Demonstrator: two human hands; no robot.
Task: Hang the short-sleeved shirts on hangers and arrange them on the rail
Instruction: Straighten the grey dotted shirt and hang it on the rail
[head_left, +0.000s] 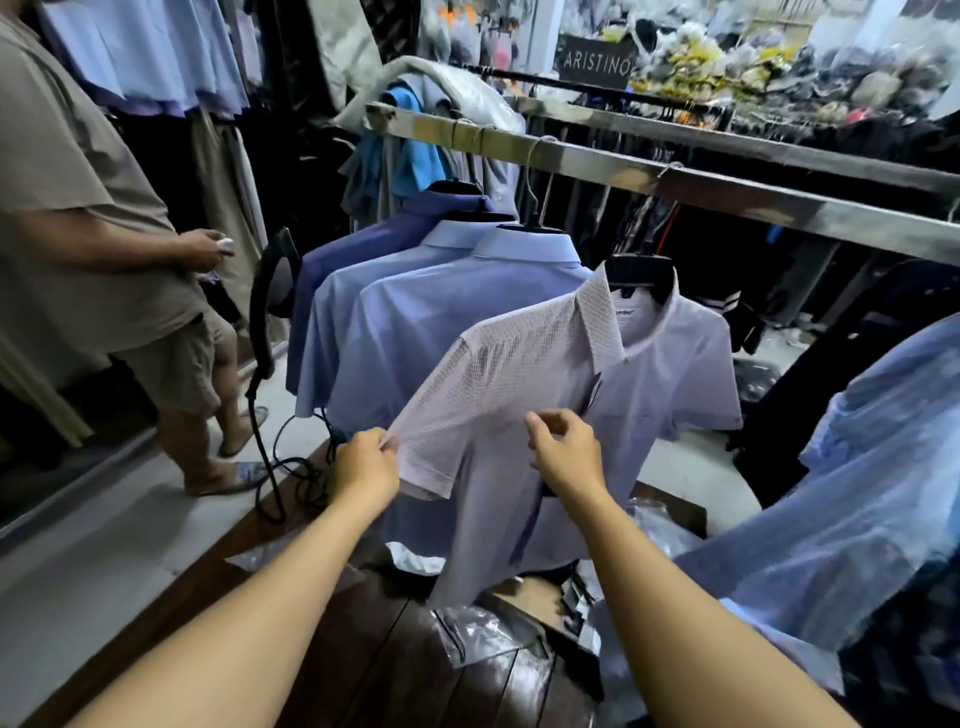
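A steel rail (675, 182) ran well above both hands; from it, on a black hanger (639, 275) above the right hand (563, 452), hung the pale checked shirt (649, 395); beyond the left hand (366, 465), three blue shirts (415, 322) hung side by side; beneath the forearms lay dark wooden boards (374, 649) bearing clear plastic wrappers (478, 631).

"ARISTINO" on dark sign (597, 63), shirt neck label (623, 312) unreadable

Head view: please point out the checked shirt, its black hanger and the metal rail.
checked shirt (519, 374), head view, on the chest fabric.
black hanger (639, 275), head view, on its neck inside the collar.
metal rail (727, 195), head view, on its bare front face.
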